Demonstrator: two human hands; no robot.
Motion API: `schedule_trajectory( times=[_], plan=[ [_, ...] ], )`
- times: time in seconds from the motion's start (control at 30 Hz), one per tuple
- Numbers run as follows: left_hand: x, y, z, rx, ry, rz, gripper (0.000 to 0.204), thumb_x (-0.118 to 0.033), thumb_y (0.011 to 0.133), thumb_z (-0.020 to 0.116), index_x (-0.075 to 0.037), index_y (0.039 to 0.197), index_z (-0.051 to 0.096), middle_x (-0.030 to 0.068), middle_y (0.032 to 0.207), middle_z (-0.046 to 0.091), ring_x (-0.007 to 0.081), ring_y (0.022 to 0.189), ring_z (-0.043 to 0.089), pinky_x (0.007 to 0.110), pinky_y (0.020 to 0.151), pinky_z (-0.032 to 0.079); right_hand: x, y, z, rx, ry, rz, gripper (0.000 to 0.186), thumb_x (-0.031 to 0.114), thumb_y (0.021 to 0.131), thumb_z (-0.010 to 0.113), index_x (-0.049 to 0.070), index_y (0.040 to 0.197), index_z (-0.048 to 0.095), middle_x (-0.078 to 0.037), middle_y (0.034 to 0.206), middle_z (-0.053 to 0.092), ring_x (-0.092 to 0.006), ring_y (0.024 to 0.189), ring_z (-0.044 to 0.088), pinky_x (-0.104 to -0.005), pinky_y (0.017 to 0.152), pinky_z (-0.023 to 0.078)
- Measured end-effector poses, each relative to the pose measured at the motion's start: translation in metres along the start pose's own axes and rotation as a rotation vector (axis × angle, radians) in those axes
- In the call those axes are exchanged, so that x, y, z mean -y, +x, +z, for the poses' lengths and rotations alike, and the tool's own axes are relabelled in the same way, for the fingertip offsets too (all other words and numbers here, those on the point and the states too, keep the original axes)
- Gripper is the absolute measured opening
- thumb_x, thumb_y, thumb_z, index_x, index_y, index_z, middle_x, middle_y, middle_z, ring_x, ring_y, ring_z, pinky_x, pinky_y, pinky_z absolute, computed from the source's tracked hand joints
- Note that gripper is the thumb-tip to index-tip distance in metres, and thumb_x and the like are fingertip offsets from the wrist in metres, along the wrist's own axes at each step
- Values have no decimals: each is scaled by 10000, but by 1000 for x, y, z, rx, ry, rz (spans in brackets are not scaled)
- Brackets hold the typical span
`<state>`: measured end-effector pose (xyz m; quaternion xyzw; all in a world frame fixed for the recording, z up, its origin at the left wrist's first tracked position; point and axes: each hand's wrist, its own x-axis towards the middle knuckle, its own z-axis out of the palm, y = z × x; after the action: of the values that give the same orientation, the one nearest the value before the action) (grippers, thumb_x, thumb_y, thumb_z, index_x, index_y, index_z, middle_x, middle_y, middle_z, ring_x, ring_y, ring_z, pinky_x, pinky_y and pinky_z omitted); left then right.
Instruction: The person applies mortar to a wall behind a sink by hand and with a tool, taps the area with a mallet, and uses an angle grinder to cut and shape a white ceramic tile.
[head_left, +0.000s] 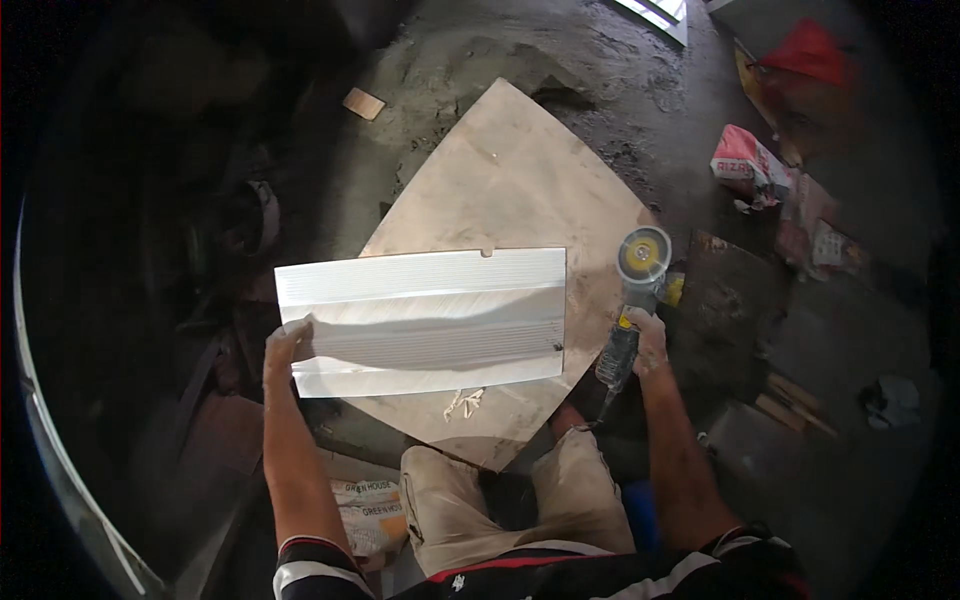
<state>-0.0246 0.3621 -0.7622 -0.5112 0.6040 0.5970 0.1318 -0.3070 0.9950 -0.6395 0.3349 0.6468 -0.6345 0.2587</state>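
A white ribbed wall tile (430,280) lies over a large pale square slab (500,170), with a small notch in its far edge. My left hand (288,345) grips the tile's left edge, its thumb on the top face. Off the slab's right side, my right hand (650,338) is closed round the dark body of an angle grinder (618,355). The grinder's round disc (643,255) points away from me, near the slab's right corner and apart from the tile. Whether the disc spins I cannot tell. Some whitish string-like scraps (463,403) lie just below the tile's near edge.
A small brown offcut (364,104) rests on the rough, dusty floor at the far left. Red-and-white torn bags (745,165) lie at the right, wood strips (797,403) nearer. A printed sack (368,515) sits beside my left knee.
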Motion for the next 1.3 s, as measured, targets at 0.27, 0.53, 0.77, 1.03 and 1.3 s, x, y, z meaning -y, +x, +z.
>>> schedule_trajectory(
  times=[0.27,0.53,0.77,1.03,1.3],
  plan=[
    [-87,-122,-4,256,-136,74,670,-308,764,874,100,1248,654,134,1059,715,220,903,685,360,799,551,8,-15,23,-46,-80,-61,207,145,848,666,35,1022,639,-85,769,656,-208,600,646,-357,561,549],
    [-179,-318,-3,108,-19,210,494,-202,812,790,123,1163,669,74,955,718,151,885,660,319,745,541,5,-4,32,-29,-10,-132,261,97,777,759,58,1031,713,-54,881,707,-215,801,694,-379,731,560],
    [-220,-478,-18,-182,482,728,381,-193,884,777,25,1186,698,212,1269,590,296,1079,619,382,910,549,9,-18,57,-111,-306,-186,381,162,736,779,37,1074,655,-75,937,681,-202,865,663,-381,789,529],
    [-280,-510,-17,-375,425,-21,451,-113,847,788,124,1207,657,209,1093,706,293,962,661,399,845,547,-9,14,83,-134,-588,-227,631,359,647,848,-10,1112,633,-178,1010,707,-295,955,694,-417,846,551],
    [-288,-499,3,-523,392,19,557,-273,831,869,74,1222,676,223,1126,713,324,997,681,418,874,576,-24,50,98,-125,-691,-299,702,368,660,849,-44,1174,605,-226,1056,714,-361,1007,704,-455,892,558]
  ],
)
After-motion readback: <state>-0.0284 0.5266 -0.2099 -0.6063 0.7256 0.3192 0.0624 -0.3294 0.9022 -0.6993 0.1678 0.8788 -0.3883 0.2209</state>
